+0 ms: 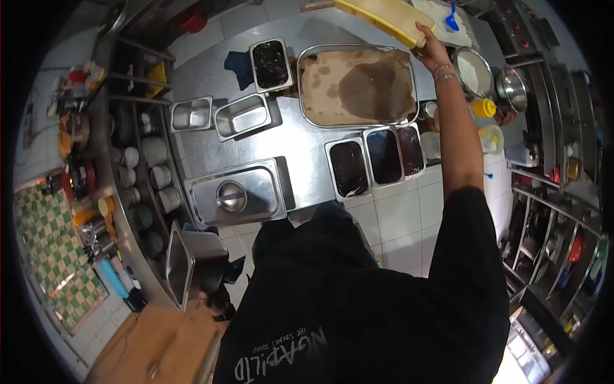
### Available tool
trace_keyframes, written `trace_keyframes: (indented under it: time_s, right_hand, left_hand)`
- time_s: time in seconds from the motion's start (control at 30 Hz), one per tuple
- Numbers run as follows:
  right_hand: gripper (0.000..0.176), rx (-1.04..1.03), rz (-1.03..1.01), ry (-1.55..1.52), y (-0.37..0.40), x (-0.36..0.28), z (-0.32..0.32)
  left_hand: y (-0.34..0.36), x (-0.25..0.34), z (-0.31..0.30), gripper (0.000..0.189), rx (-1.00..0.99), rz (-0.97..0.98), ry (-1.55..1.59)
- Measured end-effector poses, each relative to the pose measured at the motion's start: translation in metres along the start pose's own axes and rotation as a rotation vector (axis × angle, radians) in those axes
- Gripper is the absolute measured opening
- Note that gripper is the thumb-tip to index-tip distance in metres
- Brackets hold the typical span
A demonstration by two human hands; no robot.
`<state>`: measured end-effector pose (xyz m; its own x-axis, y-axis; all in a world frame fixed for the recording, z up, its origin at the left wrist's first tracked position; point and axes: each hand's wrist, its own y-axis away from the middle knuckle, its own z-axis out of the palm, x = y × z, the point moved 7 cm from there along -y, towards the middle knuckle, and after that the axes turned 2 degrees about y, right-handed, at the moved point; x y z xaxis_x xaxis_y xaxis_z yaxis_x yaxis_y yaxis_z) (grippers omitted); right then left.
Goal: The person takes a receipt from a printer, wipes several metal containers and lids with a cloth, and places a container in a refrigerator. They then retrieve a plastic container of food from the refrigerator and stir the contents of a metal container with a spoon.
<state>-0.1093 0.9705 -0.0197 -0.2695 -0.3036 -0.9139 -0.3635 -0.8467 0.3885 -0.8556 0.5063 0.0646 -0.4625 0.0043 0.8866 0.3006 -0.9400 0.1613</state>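
My right hand (431,50) reaches far across the steel table and grips the near end of a yellow plastic tray (384,20). At the lower left, my left hand (215,302) holds a deep steel food pan (208,257), tilted on its side, beside the table. Part of that hand is hidden behind the pan. A dark blue cloth (235,269) hangs next to the pan. Below my right hand lies a large steel tray (305,118) lined with brown paper, which has a big dark wet stain.
Steel pans with dark contents (348,168) line the near edge. A lidded steel pan (259,174), two smaller pans (243,116) and a dark-filled pan (271,66) stand left. A bowl of white powder (473,72) stands right. Stacked dishes (155,150) fill the left shelf.
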Motion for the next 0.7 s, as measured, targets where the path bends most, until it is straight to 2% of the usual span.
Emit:
trace_keyframes:
  time_s: [0.03, 0.07, 0.1, 0.17, 0.2, 0.23, 0.3, 0.33, 0.4, 0.47, 0.53, 0.57, 0.63, 0.67, 0.7]
  right_hand:
    - [0.045, -0.045, 0.032, 0.037, -0.034, 0.008, -0.004]
    - [0.044, -0.09, 0.066, 0.074, -0.057, 0.017, -0.006]
    - [0.044, -0.109, 0.079, 0.072, -0.069, 0.023, -0.003]
    - [0.045, -0.116, 0.109, 0.075, -0.092, 0.035, 0.001]
    - [0.053, -0.217, 0.18, 0.11, -0.106, 0.042, -0.001]
    - [0.053, -0.233, 0.184, 0.107, -0.121, 0.053, 0.001]
    - [0.052, -0.093, 0.201, 0.158, -0.119, 0.06, -0.001]
    - [0.056, -0.103, 0.246, 0.233, -0.116, 0.059, -0.001]
    - [0.058, -0.105, 0.211, 0.179, -0.126, 0.064, 0.0]
    - [0.06, -0.094, 0.175, 0.123, -0.143, 0.072, -0.007]
    - [0.059, 0.046, 0.15, 0.296, -0.168, 0.082, -0.026]
    - [0.059, 0.049, 0.15, 0.288, -0.166, 0.084, -0.027]
    - [0.054, 0.279, -0.087, 0.685, -0.149, 0.06, -0.029]
    - [0.054, 0.426, -0.156, 0.795, -0.126, 0.037, -0.02]
    - [0.065, 0.389, -0.386, 0.793, -0.101, 0.013, -0.001]
  left_hand:
    - [0.02, -0.002, -0.019, 0.059, 0.081, 0.027, -0.068]
    - [0.048, -0.007, -0.06, 0.056, 0.268, -0.039, -0.224]
    - [0.054, -0.003, -0.041, 0.056, 0.289, -0.033, -0.233]
    - [0.06, 0.001, 0.014, 0.056, 0.201, -0.018, -0.058]
    - [0.065, 0.001, 0.037, 0.055, 0.155, -0.01, 0.031]
    - [0.07, 0.0, 0.047, 0.055, 0.166, 0.001, 0.025]
    - [0.077, 0.002, 0.055, 0.055, 0.263, 0.071, -0.038]
    - [0.079, 0.003, 0.058, 0.055, 0.269, 0.076, -0.044]
    - [0.081, 0.004, 0.065, 0.054, 0.284, 0.061, -0.023]
    - [0.076, 0.004, 0.077, 0.052, 0.263, 0.041, -0.021]
    - [0.074, 0.002, 0.079, 0.051, 0.232, 0.018, -0.017]
    - [0.075, -0.001, 0.069, 0.05, 0.218, 0.018, -0.019]
    - [0.072, -0.007, 0.043, 0.048, 0.19, 0.016, -0.025]
    - [0.068, -0.012, 0.031, 0.049, 0.093, -0.013, -0.013]
    - [0.062, -0.015, 0.028, 0.051, -0.006, -0.043, 0.0]
